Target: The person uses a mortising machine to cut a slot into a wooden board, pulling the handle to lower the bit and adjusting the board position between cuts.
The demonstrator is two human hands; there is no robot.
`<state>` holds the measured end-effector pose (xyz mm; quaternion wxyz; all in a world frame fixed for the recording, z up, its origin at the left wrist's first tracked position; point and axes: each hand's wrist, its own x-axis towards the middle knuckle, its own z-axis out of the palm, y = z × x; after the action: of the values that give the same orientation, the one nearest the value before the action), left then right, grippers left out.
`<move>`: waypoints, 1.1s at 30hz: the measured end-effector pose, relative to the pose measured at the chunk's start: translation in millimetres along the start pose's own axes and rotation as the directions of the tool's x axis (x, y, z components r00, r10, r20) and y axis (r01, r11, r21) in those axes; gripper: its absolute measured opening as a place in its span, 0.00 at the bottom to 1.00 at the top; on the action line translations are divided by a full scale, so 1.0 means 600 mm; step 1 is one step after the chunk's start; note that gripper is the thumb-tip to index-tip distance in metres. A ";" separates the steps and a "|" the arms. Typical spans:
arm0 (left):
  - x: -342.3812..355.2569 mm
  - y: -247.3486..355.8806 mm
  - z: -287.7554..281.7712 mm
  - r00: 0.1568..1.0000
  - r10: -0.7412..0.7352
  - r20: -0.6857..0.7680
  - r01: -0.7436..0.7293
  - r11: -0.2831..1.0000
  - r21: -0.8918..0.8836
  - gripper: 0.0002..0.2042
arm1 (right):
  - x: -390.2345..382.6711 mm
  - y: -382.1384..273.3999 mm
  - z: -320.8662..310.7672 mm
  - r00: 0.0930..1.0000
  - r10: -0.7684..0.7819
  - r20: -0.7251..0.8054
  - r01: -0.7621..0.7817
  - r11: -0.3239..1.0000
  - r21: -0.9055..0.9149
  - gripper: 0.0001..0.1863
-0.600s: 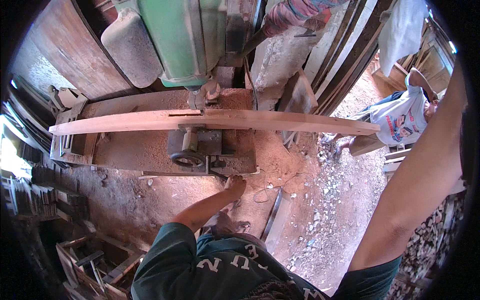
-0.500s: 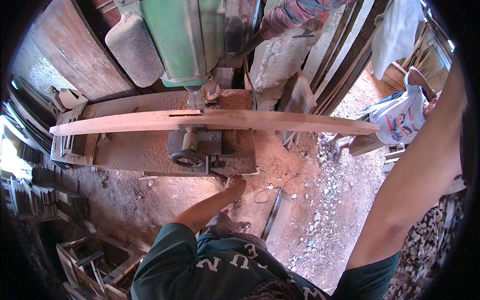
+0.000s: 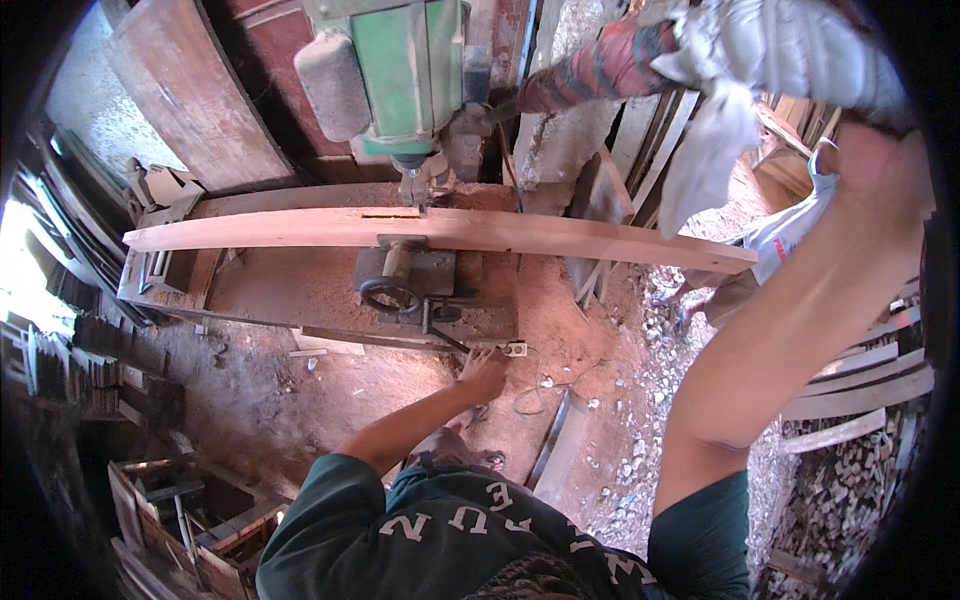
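A long, slightly curved reddish wooden plank [image 3: 560, 236] lies across the machine table, with a narrow slot [image 3: 390, 214] in its upper face. Over that slot hangs the tool [image 3: 411, 182] of a green drilling or mortising machine [image 3: 412, 85]. A clamp with a round handwheel [image 3: 391, 295] presses at the plank's near side. My left hand [image 3: 484, 372] is closed around the end of a dark lever handle [image 3: 447, 340] below the clamp. At the upper right, my right hand [image 3: 880, 165] is blurred against a long cloth-wrapped lever [image 3: 610, 70]; its fingers are hidden.
Sawdust covers the machine table [image 3: 280, 275]. Beside its front corner is a white socket block [image 3: 515, 349] with a cord. Another person [image 3: 795, 230] is partly hidden behind my right arm. Boards lean behind the machine; a wooden crate [image 3: 150, 520] stands at lower left.
The cloth-wrapped lever has swung lower at the upper right, and my right forearm has come down with it. My left hand stays at the handle. The whole view has shifted slightly.
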<state>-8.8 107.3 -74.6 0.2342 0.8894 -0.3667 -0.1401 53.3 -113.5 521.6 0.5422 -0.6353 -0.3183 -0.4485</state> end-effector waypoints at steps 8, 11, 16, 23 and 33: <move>0.023 0.278 -0.515 0.543 -0.112 -0.832 -0.398 0.838 -0.373 0.07 | -0.221 -0.116 0.031 0.991 -0.089 -0.102 0.090 0.996 0.005 0.19; 0.028 0.396 -0.659 0.442 0.112 -0.890 -0.631 0.744 -0.220 0.06 | -0.317 -0.141 0.046 0.977 -0.013 -0.212 -0.004 0.997 -0.079 0.24; 0.074 0.451 -0.579 0.710 0.611 -0.350 -0.690 0.703 -0.172 0.11 | -0.472 -0.169 0.034 0.989 0.127 -0.074 -0.134 0.986 -0.098 0.18; 0.034 0.402 -0.429 0.835 0.544 -0.082 -0.536 0.838 0.102 0.14 | -0.706 -0.156 0.045 0.953 0.267 -0.145 -0.300 0.900 -0.317 0.16; 0.080 0.254 -0.176 0.888 0.457 0.049 -0.449 0.838 0.309 0.09 | -0.972 -0.052 0.035 0.538 0.841 -0.054 -0.750 0.448 -0.487 0.36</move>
<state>-20.5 11.5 90.7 0.1220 0.8049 -0.5807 -0.0094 -200.1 -38.7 0.2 0.4897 -0.8574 0.0815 -0.1359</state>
